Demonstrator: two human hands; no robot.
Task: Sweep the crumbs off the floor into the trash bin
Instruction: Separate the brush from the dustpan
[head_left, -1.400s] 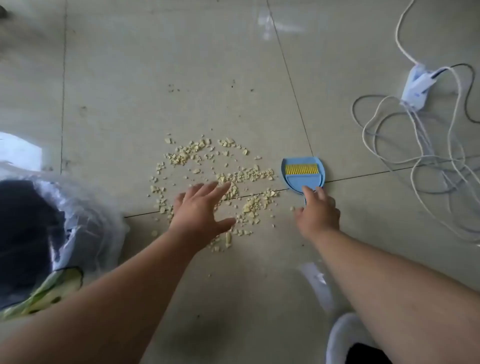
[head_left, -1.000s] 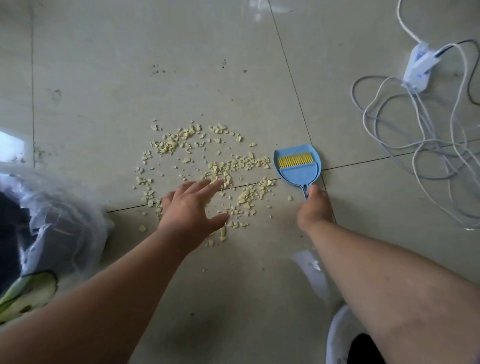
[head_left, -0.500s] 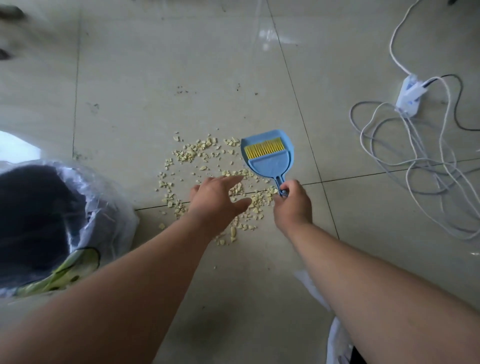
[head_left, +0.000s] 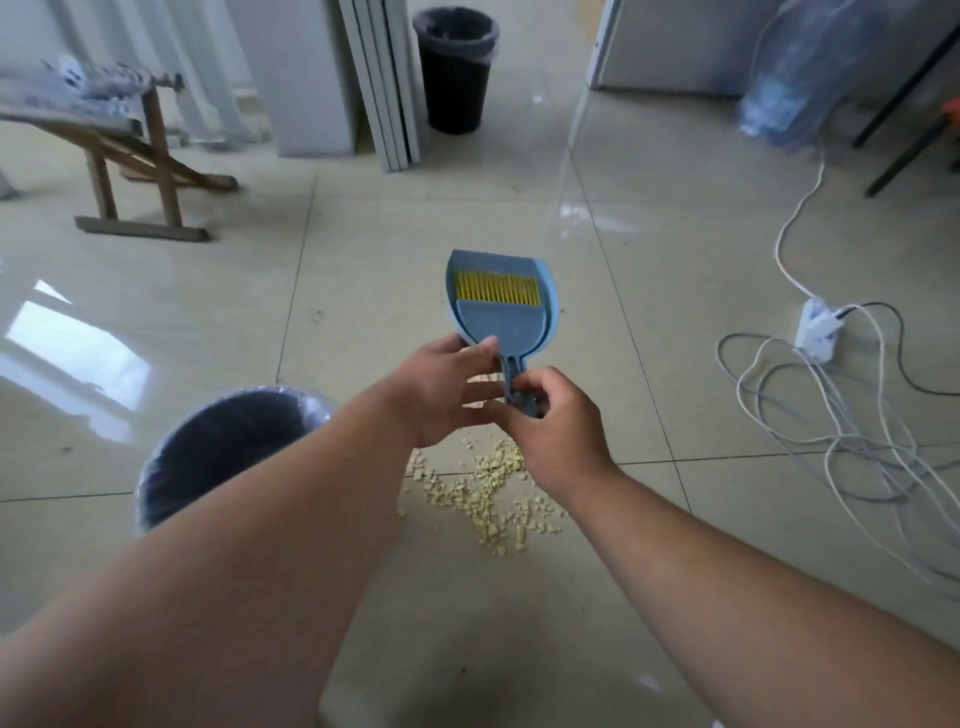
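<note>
A small blue dustpan with a yellow-bristled brush nested in it is lifted off the floor in front of me. My right hand pinches the end of the handle. My left hand touches the handle's neck with thumb and fingers around it. Yellow crumbs lie scattered on the tile below my hands, partly hidden by them. A dark trash bin lined with a clear bag stands at the lower left, half covered by my left forearm.
A second black bin stands far back by white panels. A wooden stand is at the back left. A white power strip and tangled cables cover the floor on the right.
The dustpan set has been raised off the floor in my right hand. My left hand left the crumbs and came up to the handle. My view has tilted up.
</note>
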